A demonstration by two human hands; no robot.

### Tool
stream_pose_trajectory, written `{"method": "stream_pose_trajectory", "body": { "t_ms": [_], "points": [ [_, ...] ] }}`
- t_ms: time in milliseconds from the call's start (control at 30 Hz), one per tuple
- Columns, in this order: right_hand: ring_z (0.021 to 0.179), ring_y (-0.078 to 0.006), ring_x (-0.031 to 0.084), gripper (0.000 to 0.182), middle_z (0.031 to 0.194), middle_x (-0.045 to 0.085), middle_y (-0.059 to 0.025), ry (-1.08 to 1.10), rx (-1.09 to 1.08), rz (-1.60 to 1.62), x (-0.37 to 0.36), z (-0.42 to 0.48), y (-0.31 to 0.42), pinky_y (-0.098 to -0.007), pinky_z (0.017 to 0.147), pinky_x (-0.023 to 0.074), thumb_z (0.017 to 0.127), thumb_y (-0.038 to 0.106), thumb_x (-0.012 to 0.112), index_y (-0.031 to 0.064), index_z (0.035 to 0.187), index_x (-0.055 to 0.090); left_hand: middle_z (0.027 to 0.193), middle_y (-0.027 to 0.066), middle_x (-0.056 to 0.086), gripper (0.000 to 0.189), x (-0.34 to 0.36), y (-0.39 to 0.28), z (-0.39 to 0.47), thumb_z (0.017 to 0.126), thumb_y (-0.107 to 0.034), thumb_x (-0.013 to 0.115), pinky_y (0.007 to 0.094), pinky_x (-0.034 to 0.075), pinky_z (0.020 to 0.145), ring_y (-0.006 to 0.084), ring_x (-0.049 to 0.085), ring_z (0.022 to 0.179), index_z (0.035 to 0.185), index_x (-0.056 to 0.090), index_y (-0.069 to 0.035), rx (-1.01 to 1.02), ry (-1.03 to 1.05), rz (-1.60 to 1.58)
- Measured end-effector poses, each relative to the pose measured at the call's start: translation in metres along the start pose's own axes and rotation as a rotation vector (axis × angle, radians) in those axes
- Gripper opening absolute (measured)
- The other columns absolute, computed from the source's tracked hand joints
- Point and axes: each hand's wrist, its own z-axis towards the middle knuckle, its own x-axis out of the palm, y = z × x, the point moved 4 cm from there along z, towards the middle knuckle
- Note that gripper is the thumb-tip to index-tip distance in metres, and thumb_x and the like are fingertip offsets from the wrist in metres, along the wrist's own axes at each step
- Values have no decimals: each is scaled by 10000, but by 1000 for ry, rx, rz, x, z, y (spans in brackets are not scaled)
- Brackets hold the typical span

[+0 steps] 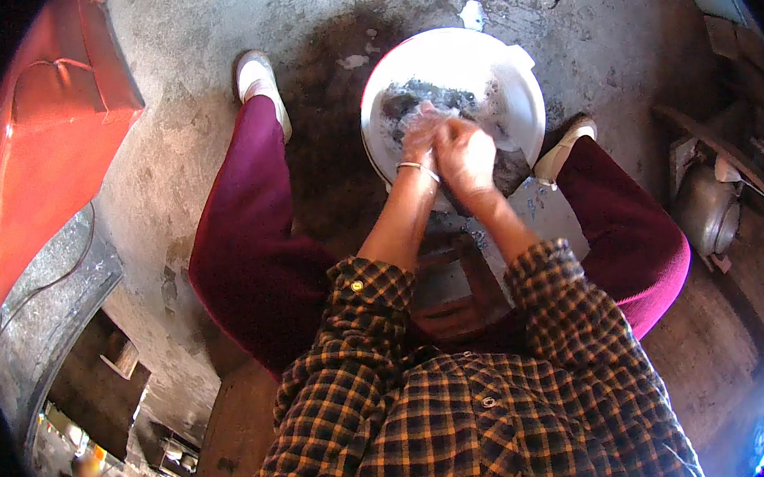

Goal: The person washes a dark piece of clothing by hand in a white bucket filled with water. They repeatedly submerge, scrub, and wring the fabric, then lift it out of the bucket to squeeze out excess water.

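A white basin [520, 100] stands on the floor between my feet, holding dark, sudsy water and dark cloth [511, 171] that hangs at its near right edge. Both my hands are together over the water. My left hand [425, 136], with a pale bangle at the wrist, is wet and covered with suds. Pressed against it is my right hand [466, 153], its fingers curled and blurred. What lies between the two hands is hidden, so I cannot tell whether either grips the cloth.
A low wooden stool or frame [477, 271] is between my legs. An orange-red covered object [67, 143] stands at the upper left. At the right are a metal pot [710, 210] and a curved wooden piece [722, 154]. The concrete floor [199, 23] has dark wet patches.
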Motion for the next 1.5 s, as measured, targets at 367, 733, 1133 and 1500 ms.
{"method": "stream_pose_trajectory", "body": {
  "t_ms": [367,733,1133,1500],
  "points": [
    [718,-381,624,398,732,619,-208,135,-105,-77,5,-15,26,-461,660,504,896,353,423,70,714,635,784,-2,515,256,-18,-8,12,919,-348,490,292,420,682,124,476,733,874,575,-111,-10,44,65],
    [867,-316,618,366,887,659,-163,107,160,218,54,93,-137,-399,781,457,812,369,574,23,905,652,1057,69,537,296,13,-24,-5,897,-226,545,336,436,799,178,534,918,1154,491,-89,88,79,-58],
    [726,-266,591,197,813,594,-141,134,16,395,4,-30,27,-376,664,478,734,234,721,93,789,595,901,83,580,338,-19,-27,17,881,-299,572,347,512,681,212,589,762,1111,481,-69,-50,244,-170],
    [737,-374,621,284,759,634,-206,-38,69,5,-11,-6,3,-423,701,491,830,303,527,60,811,674,872,50,566,184,-5,-18,-14,916,-221,467,334,459,717,158,541,811,876,566,-71,504,109,507]
  ]
}}
